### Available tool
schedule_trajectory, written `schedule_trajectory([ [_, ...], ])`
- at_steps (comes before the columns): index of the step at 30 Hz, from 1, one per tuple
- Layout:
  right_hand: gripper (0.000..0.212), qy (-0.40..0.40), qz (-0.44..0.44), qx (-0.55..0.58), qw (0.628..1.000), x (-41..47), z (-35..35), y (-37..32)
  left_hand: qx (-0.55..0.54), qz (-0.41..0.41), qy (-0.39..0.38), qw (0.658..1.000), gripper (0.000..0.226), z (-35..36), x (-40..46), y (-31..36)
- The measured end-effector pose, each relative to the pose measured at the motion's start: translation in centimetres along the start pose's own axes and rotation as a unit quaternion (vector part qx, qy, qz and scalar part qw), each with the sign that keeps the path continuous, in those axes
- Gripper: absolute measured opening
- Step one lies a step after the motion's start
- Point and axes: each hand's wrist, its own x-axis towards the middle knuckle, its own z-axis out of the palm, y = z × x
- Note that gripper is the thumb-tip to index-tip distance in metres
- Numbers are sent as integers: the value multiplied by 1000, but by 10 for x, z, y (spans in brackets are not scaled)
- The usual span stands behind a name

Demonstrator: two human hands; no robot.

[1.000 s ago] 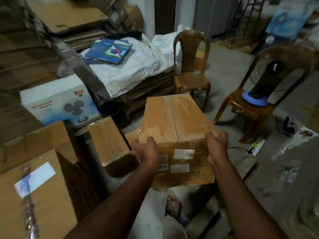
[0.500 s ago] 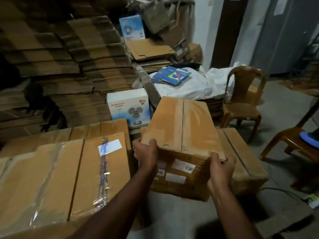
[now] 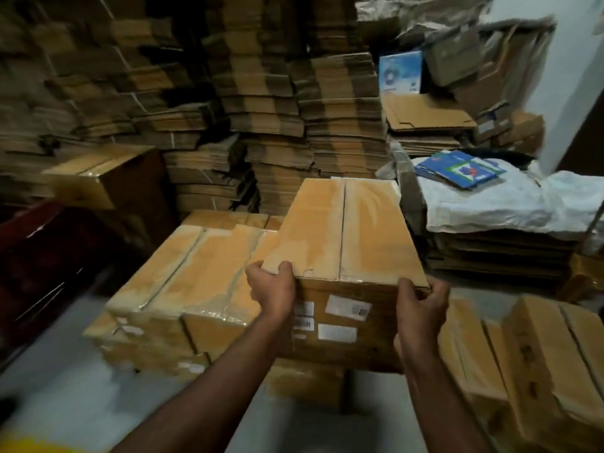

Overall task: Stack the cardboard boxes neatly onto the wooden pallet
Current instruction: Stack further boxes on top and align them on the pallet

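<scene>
Swinging left from the chairs, the box now hangs beside the stacked boxes, left hand and right hand each curled over a near top corner — corner-only grip, it could slip or land crooked.

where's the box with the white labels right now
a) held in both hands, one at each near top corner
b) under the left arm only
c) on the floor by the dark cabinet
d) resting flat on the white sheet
a: the left hand and right hand each grip a near top corner of the labelled box, which hangs beside the stacked boxes.
</scene>
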Motion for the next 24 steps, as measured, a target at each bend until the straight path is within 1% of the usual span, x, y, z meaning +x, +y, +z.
schedule_trajectory([
  [3, 31, -47, 2, 0, 999, -48, 62, 8, -19, 5, 41, 999, 37, -69, 40, 0],
  [8, 38, -101, 6, -12, 995, -148, 193, 26, -33, 31, 117, 992, 48, -202, 132, -5],
  [12, 36, -154, 29, 8, 988, -244, 298, 41, -23, 51, 167, 984, 37, -322, 211, -3],
  [15, 33, -163, 64, -2, 984, -307, 365, 52, -3, 65, 192, 979, 34, -399, 261, 5],
  [19, 27, -194, 113, -8, 975, -378, 436, 64, 33, 71, 210, 975, 37, -478, 314, 20],
  [24, 31, -233, 135, -16, 963, -419, 519, 69, 31, 52, 228, 972, 45, -539, 378, 23],
])
